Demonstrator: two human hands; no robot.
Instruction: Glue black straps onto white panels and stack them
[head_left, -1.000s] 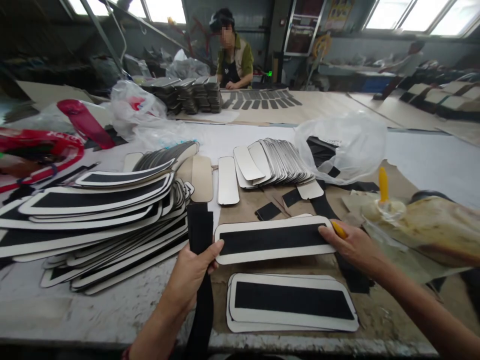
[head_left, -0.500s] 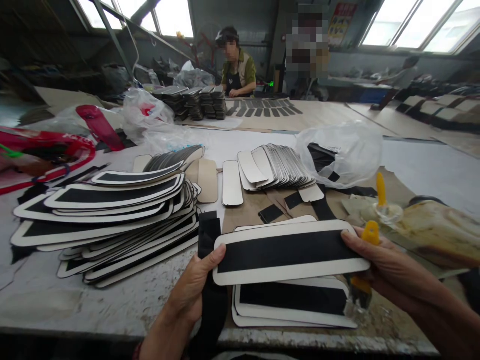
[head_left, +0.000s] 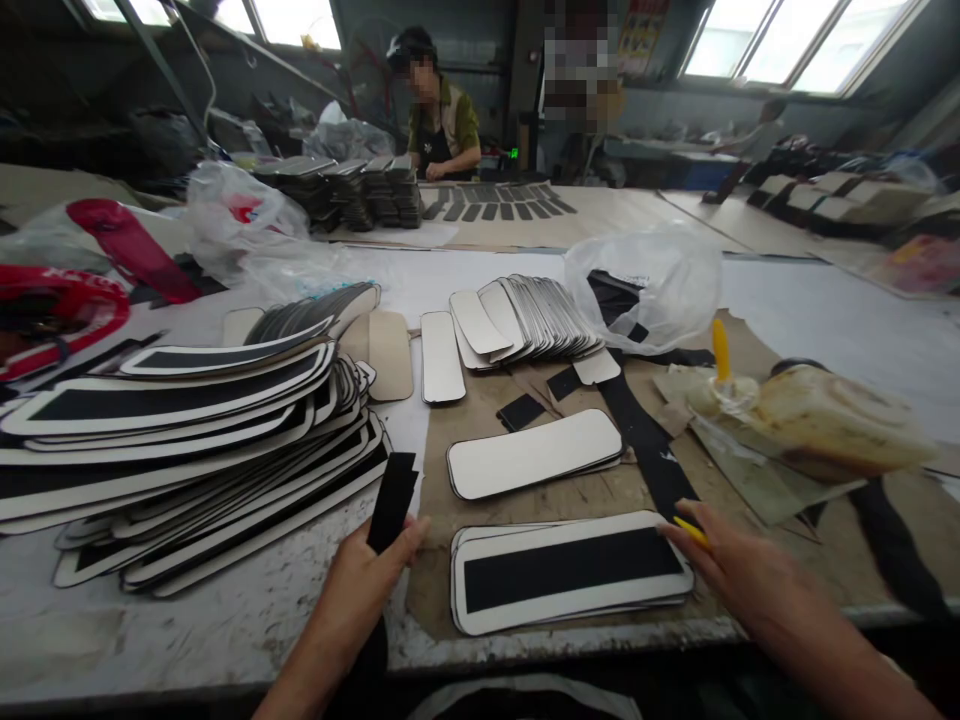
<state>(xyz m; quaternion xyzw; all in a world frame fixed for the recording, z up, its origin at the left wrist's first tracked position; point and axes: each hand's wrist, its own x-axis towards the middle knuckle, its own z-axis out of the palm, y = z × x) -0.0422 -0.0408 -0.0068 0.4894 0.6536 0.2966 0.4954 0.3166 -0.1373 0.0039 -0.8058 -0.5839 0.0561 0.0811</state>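
Note:
My left hand (head_left: 375,565) is closed round black strips (head_left: 393,500) that stick up above the fingers and hang down below. Right of it lies a small stack of white panels (head_left: 480,612), the top one bearing a black band. My right hand (head_left: 712,550) touches that stack's right end and grips a yellow-handled brush (head_left: 691,532), its bristles hidden. Behind the stack lie plain white panels (head_left: 536,455), slightly fanned. At the left is a large fanned pile of black-and-white panels (head_left: 202,400).
A glue-stained container (head_left: 840,420) with a yellow tool stands at the right. Further back are a row of white pieces (head_left: 540,320), a clear plastic bag (head_left: 675,290) and a red item (head_left: 127,250). A person (head_left: 442,120) works across the table.
The banded panel held between both hands now rests on the near stack, and both hands have let it go. My left hand has moved to the black strips. The view has shifted right.

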